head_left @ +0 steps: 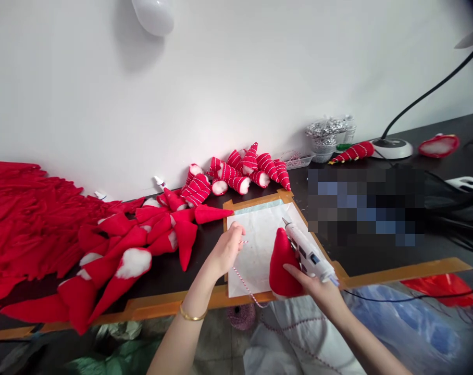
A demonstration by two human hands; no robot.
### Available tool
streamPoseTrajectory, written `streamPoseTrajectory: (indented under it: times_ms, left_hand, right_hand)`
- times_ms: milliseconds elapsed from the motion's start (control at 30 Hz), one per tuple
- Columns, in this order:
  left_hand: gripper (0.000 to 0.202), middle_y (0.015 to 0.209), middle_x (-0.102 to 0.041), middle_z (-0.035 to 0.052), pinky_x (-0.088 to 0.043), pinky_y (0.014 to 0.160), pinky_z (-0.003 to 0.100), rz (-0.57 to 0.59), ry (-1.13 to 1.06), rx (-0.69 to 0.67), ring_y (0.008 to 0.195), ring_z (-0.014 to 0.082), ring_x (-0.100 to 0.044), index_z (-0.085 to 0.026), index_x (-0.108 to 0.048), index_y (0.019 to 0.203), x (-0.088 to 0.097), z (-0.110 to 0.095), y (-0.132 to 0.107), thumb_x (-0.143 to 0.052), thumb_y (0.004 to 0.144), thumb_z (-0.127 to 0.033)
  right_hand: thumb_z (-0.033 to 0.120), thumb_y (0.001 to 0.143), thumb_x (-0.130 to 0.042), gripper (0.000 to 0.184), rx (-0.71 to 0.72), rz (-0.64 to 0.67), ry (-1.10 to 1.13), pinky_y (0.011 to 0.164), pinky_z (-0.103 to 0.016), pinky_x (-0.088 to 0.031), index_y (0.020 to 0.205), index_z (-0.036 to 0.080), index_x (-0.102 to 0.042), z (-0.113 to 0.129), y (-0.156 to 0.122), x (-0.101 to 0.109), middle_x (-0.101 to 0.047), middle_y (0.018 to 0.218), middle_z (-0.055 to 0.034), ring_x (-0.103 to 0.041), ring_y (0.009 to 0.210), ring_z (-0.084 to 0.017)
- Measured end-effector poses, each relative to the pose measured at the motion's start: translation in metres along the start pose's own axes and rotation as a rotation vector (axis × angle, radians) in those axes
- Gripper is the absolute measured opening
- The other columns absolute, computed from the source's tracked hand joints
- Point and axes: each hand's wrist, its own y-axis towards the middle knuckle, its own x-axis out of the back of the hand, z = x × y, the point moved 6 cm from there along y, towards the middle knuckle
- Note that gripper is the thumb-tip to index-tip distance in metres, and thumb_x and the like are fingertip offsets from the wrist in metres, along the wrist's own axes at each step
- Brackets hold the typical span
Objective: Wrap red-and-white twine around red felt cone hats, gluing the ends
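Note:
My left hand point(227, 246), a gold bangle at its wrist, is closed on the end of a red-and-white twisted cord point(242, 281). The cord droops over the table edge towards a spool point(241, 316) below. A white glue gun point(310, 255) is in my right hand point(312, 284), its nozzle pointing up and to the left. Against it stands a stuffed red felt cone point(282, 265), tip up, with my right thumb or finger across its side. Both are over a white sheet point(252, 234) taped to the table.
Several plain stuffed cones point(142, 234) lie left of the sheet, beside a big heap of red felt point(37, 224). Behind are cord-wrapped cones point(236, 169). A desk lamp point(393, 148) and a tub of silver tinsel point(324, 138) stand at back right. The gun's cable crosses the front edge.

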Motion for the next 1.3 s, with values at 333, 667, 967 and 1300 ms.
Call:
streamPoseTrajectory:
  times_ms: [333,667,967,1300]
  left_hand:
    - [0.014,0.079,-0.063,-0.0008,-0.039,0.055,0.018,0.072,0.046,-0.008,0.060,0.0083,-0.056,-0.020,-0.049,0.094,0.019,0.025,0.014,-0.057,0.086,-0.029]
    - [0.029,0.071,-0.069,0.0019,-0.040,0.052,0.022,0.029,0.108,-0.167,0.056,0.0126,-0.061,-0.017,-0.065,0.081,-0.019,-0.014,-0.021,-0.072,0.084,-0.044]
    - [0.028,0.109,-0.072,0.0085,-0.037,0.051,0.021,0.025,-0.027,-0.249,0.057,0.0063,-0.048,-0.015,-0.070,0.074,-0.040,-0.024,-0.012,-0.082,0.075,-0.041]
    - [0.031,0.120,-0.071,0.0118,-0.033,0.040,0.018,0.139,-0.108,-0.163,0.048,0.0017,-0.048,-0.015,-0.060,0.072,-0.040,-0.024,-0.004,-0.081,0.077,-0.037]
  right_hand:
    - [0.048,0.063,-0.082,0.034,-0.010,-0.023,-0.021,0.068,-0.035,-0.060,0.081,0.023,-0.070,0.009,0.000,-0.004,-0.076,0.078,-0.0034,-0.072,0.075,-0.027]
    - [0.047,0.075,-0.080,0.046,0.095,0.061,-0.048,0.083,-0.039,-0.060,0.113,0.022,-0.072,0.011,-0.004,-0.007,-0.078,0.102,-0.0065,-0.072,0.092,-0.029]
    - [0.047,0.078,-0.079,0.059,0.124,0.094,-0.056,0.090,-0.042,-0.059,0.130,0.023,-0.068,0.014,-0.005,-0.009,-0.077,0.111,-0.0078,-0.072,0.100,-0.032]
    - [0.046,0.078,-0.079,0.056,0.130,0.115,-0.053,0.103,-0.045,-0.053,0.128,0.024,-0.069,0.005,-0.002,-0.012,-0.075,0.118,-0.0089,-0.069,0.112,-0.033]
